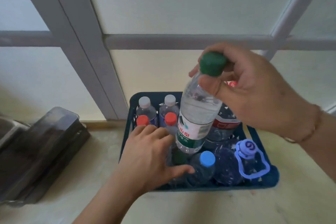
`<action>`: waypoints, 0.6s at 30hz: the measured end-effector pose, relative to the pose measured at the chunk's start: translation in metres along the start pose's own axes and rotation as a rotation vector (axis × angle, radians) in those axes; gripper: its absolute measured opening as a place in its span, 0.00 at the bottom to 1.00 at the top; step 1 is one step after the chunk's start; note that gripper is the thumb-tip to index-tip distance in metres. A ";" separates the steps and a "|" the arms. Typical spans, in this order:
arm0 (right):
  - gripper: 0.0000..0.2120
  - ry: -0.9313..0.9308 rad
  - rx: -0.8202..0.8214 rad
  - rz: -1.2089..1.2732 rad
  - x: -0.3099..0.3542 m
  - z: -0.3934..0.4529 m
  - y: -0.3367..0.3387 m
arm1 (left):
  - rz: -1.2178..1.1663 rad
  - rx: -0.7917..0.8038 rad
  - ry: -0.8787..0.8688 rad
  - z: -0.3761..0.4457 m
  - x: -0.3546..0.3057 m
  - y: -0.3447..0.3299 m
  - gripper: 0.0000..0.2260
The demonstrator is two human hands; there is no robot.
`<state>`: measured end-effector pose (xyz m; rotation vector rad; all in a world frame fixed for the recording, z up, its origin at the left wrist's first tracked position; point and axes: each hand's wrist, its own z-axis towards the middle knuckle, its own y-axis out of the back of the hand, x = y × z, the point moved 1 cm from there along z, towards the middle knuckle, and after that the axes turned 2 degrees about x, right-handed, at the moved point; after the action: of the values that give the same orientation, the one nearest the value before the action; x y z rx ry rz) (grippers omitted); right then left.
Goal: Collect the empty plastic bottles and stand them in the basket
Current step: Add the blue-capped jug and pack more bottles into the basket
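A dark blue basket (214,188) stands on the pale counter, holding several upright plastic bottles. My right hand (254,92) grips a clear bottle with a green cap (196,114) by its neck, tilted, its base low over the basket's middle. My left hand (151,156) rests inside the basket's left side, fingers spread against a bottle with a dark green cap (179,156). Two white-capped bottles (145,103) stand at the back left, two red-capped bottles (171,119) in front of them. A blue-capped bottle (207,159) and a purple-lidded bottle (247,148) stand at the front.
A stack of dark translucent plastic containers (41,151) lies on the counter at the left. A grey-framed frosted window (101,60) rises right behind the basket. A large red-labelled bottle (225,123) stands at the basket's back right, partly behind my right hand.
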<state>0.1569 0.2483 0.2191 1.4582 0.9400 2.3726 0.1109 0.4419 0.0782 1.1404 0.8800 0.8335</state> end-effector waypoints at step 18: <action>0.14 -0.122 0.300 -0.085 -0.076 -0.024 -0.067 | -0.062 -0.004 -0.105 -0.003 0.002 -0.013 0.23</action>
<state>0.1638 0.2543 0.1151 1.6072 1.3417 2.1242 0.1103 0.4419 0.0652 1.1379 0.8222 0.7176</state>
